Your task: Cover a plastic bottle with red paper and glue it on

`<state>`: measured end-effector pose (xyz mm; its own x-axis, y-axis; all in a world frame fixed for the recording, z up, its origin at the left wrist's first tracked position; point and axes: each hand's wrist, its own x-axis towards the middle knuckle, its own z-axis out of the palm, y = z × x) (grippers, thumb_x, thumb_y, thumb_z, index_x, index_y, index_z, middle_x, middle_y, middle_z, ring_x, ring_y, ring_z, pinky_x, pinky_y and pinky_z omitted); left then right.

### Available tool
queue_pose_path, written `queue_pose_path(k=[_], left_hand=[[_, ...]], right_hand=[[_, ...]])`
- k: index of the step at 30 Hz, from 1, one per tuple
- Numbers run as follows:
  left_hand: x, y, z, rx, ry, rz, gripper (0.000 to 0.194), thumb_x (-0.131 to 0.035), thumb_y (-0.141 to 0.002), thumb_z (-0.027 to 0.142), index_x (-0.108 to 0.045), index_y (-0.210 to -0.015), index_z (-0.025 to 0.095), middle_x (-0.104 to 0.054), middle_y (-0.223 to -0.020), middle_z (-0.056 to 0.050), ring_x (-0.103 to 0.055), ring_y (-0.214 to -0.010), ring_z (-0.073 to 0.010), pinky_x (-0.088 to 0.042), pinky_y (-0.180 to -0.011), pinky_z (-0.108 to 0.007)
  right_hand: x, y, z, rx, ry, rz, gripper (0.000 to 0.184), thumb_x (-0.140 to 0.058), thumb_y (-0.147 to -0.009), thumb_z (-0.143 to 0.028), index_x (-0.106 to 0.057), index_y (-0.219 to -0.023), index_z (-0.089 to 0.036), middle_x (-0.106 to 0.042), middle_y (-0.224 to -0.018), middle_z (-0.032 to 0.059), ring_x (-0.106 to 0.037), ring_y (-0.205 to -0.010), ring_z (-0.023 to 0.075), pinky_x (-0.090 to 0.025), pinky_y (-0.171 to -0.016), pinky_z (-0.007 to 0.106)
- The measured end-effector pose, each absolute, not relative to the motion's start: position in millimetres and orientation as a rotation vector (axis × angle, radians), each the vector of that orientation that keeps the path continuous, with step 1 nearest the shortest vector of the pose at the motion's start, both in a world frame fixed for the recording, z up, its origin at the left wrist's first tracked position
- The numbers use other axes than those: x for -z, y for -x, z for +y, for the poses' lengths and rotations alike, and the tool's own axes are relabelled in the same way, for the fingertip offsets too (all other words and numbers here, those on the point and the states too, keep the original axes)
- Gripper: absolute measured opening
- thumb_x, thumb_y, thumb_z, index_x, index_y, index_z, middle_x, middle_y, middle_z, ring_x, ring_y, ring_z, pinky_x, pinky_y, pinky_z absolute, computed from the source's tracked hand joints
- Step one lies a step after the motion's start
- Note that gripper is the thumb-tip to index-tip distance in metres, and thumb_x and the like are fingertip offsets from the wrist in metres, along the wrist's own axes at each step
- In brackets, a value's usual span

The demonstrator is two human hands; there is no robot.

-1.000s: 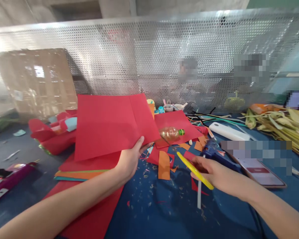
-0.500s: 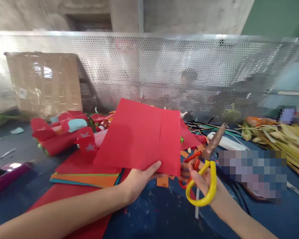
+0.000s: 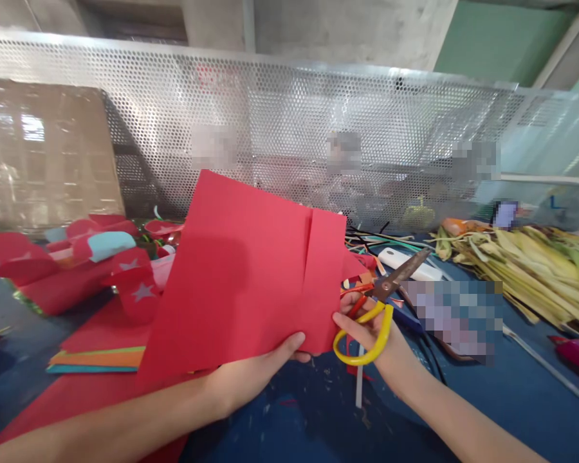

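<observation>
A large sheet of red paper (image 3: 236,276) is held up in front of me, with a long slit near its right side. My left hand (image 3: 270,360) grips its lower edge, thumb on the near face and fingers behind. My right hand (image 3: 367,328) is closed around a pair of scissors (image 3: 386,289) with one yellow and one red handle. Their dark, worn blades point up and right, away from the paper. The right thumb lies close by the sheet's right edge; whether it pinches the paper I cannot tell.
On the left are red paper shapes with silver stars (image 3: 142,292) and a stack of coloured paper (image 3: 96,357). A perforated metal screen (image 3: 284,128) stands behind, with a cardboard box (image 3: 48,154) at its left. Dried husks (image 3: 525,270) and a white-handled tool (image 3: 410,263) lie right.
The slit strip now stands apart from the rest of the sheet at the top. My right hand with the scissors has come closer to the paper's edge. The view has swung right.
</observation>
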<state>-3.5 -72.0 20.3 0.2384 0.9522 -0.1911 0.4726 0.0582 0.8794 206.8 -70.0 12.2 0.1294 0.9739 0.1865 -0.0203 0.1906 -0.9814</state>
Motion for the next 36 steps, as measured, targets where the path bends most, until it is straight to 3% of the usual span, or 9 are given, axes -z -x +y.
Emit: queue_pose_path(k=[8, 17, 26, 30, 36], left_hand=[[-29, 3, -71, -0.5, -1.595, 1.485, 0.041, -0.055, -0.071, 0.07, -0.078, -0.074, 0.037, -0.073, -0.107, 0.005, -0.06, -0.113, -0.0314, -0.034, -0.111, -0.042], [-32, 3, -66, -0.299, -1.695, 1.504, 0.038, -0.053, -0.072, 0.066, -0.078, -0.072, 0.038, -0.075, -0.1, 0.006, -0.063, -0.109, -0.0289, -0.039, -0.108, -0.039], [-32, 4, -71, -0.211, -1.724, 1.451, 0.042, -0.05, -0.076, 0.066, -0.078, -0.074, 0.035, -0.076, -0.097, 0.005, -0.065, -0.107, -0.0244, -0.035, -0.112, -0.033], [-33, 5, -71, -0.228, -1.672, 1.438, 0.044, -0.053, -0.075, 0.068, -0.079, -0.077, 0.032, -0.074, -0.106, 0.002, -0.061, -0.114, -0.0292, -0.029, -0.115, -0.039], [-26, 10, -70, -0.308, -1.54, 1.449, 0.043, -0.061, -0.07, 0.068, -0.077, -0.074, 0.028, -0.074, -0.107, -0.006, -0.056, -0.121, -0.0366, -0.019, -0.117, -0.051]], right_hand=[[-21, -212, -62, -0.993, 1.081, -1.036, 0.036, -0.084, -0.052, -0.036, -0.061, -0.077, -0.023, -0.064, -0.067, -0.0018, -0.064, -0.065, 0.0179, -0.052, -0.066, 0.033], [-28, -225, -49, -0.897, 1.061, -0.952, 0.029, -0.082, -0.05, -0.03, -0.064, -0.071, -0.021, -0.066, -0.065, -0.0011, -0.063, -0.06, 0.0164, -0.051, -0.062, 0.031], [-37, -233, -47, -0.883, 1.008, -0.882, 0.026, -0.081, -0.05, -0.024, -0.064, -0.07, -0.022, -0.065, -0.067, -0.0033, -0.061, -0.061, 0.0141, -0.05, -0.064, 0.03], [-37, -231, -51, -0.919, 0.979, -0.875, 0.027, -0.081, -0.053, -0.025, -0.065, -0.074, -0.022, -0.064, -0.071, -0.0033, -0.061, -0.067, 0.0148, -0.049, -0.067, 0.03], [-37, -231, -49, -0.991, 0.973, -0.881, 0.025, -0.082, -0.052, -0.025, -0.066, -0.071, -0.02, -0.064, -0.067, -0.003, -0.059, -0.061, 0.0142, -0.047, -0.061, 0.029]])
